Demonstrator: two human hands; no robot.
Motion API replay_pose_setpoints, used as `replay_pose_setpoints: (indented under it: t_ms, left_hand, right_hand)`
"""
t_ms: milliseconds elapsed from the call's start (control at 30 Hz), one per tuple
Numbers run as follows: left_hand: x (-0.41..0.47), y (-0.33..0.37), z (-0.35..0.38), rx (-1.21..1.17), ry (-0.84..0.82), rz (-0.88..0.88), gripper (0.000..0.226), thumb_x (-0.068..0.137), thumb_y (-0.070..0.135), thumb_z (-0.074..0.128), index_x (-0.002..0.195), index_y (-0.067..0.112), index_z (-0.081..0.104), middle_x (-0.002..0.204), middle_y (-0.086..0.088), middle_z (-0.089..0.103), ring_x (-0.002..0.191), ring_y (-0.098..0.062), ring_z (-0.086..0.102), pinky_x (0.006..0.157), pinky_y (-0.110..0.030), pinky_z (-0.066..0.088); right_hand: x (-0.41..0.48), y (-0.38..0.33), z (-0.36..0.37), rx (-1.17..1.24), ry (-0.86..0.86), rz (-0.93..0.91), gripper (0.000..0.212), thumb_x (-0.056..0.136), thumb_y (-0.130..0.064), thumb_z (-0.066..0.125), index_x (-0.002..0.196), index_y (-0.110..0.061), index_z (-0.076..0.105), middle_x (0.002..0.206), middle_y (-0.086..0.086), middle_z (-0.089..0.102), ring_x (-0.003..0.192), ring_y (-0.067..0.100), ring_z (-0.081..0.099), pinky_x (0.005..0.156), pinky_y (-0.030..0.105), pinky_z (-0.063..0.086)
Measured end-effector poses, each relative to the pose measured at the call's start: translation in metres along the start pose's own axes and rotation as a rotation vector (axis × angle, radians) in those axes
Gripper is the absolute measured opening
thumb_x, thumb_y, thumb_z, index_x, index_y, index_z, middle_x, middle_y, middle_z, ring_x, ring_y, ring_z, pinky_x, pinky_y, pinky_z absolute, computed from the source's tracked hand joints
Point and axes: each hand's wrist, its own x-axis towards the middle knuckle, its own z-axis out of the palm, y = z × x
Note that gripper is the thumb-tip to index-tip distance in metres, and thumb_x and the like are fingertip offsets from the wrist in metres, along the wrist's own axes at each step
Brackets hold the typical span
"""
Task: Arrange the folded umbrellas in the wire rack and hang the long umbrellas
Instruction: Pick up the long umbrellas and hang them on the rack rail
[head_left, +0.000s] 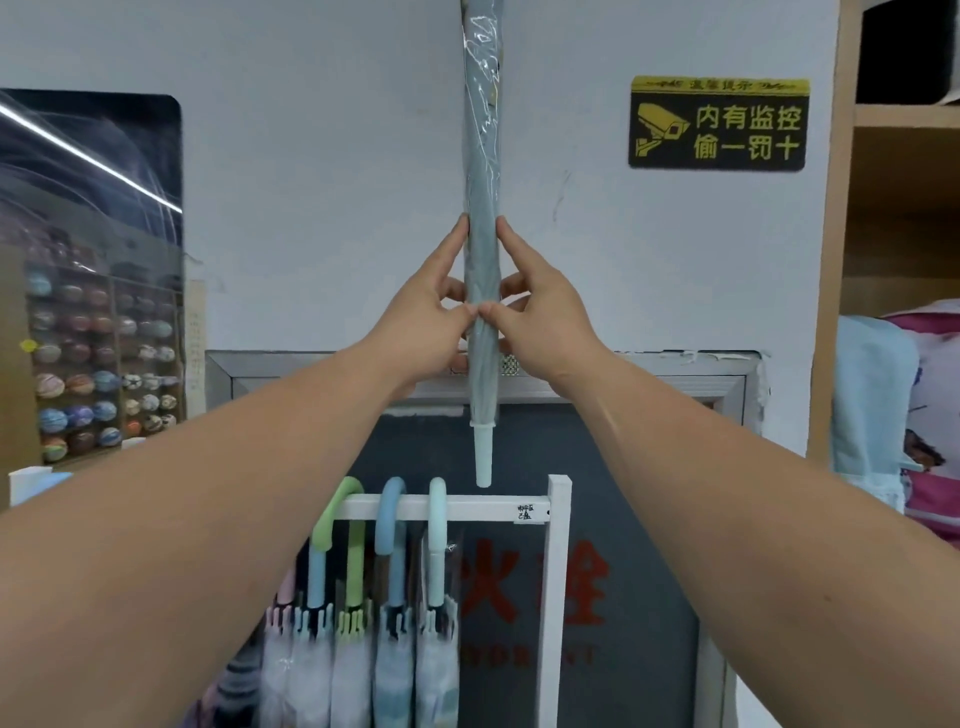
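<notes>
I hold a long grey-blue umbrella (483, 182) in a clear plastic sleeve upright, its pale tip pointing down just above the white rail (467, 506); its upper end runs out of view. My left hand (428, 306) and my right hand (537, 306) grip its shaft from either side, thumbs meeting in front. Several long umbrellas hang from the rail by curved handles: a green handle (343, 512), a blue handle (390, 514) and a pale mint handle (437, 514).
The rail's white upright post (558, 571) stands at the right. Behind it is a dark panel with red characters (535, 582) in a metal frame. A yellow-on-black warning sign (717, 123) hangs on the wall. Wooden shelving (904, 208) with bags is on the right.
</notes>
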Motion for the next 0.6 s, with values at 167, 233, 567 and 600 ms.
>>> replay_pose_setpoints:
  t_ms: [167, 233, 567, 600]
  left_hand:
    - [-0.017, -0.022, 0.012, -0.013, -0.006, -0.044, 0.081, 0.101, 0.005, 0.054, 0.145, 0.066, 0.026, 0.113, -0.015, 0.060, 0.094, -0.039, 0.072, 0.073, -0.057, 0.062]
    - [-0.022, -0.029, 0.015, -0.032, -0.021, -0.071, 0.080, 0.102, 0.005, 0.054, 0.143, 0.068, 0.027, 0.114, -0.015, 0.061, 0.099, -0.042, 0.069, 0.073, -0.060, 0.061]
    - [-0.045, -0.056, 0.024, -0.030, -0.062, -0.142, 0.074, 0.104, 0.010, 0.050, 0.150, 0.061, 0.022, 0.109, 0.007, 0.076, 0.096, -0.017, 0.074, 0.081, -0.043, 0.062]
    - [-0.047, -0.057, 0.024, -0.018, -0.068, -0.143, 0.072, 0.105, 0.012, 0.049, 0.150, 0.062, 0.022, 0.108, 0.009, 0.077, 0.094, -0.017, 0.075, 0.081, -0.044, 0.062]
  right_hand:
    - [-0.026, 0.020, 0.009, 0.000, -0.013, 0.037, 0.082, 0.093, -0.011, 0.067, 0.154, -0.048, 0.026, 0.098, 0.001, 0.063, 0.073, 0.011, 0.067, 0.074, 0.023, 0.059]
    - [-0.034, 0.026, 0.012, 0.013, -0.035, 0.049, 0.083, 0.094, -0.011, 0.066, 0.154, -0.048, 0.023, 0.103, 0.001, 0.063, 0.080, 0.015, 0.069, 0.081, 0.031, 0.061]
    - [-0.067, 0.046, 0.013, 0.027, -0.153, 0.086, 0.094, 0.093, -0.009, 0.066, 0.152, -0.057, 0.011, 0.100, -0.005, 0.064, 0.079, 0.013, 0.067, 0.086, 0.046, 0.060]
    - [-0.069, 0.047, 0.013, 0.017, -0.176, 0.092, 0.095, 0.093, -0.009, 0.065, 0.152, -0.058, 0.009, 0.099, -0.007, 0.063, 0.079, 0.012, 0.067, 0.085, 0.046, 0.060]
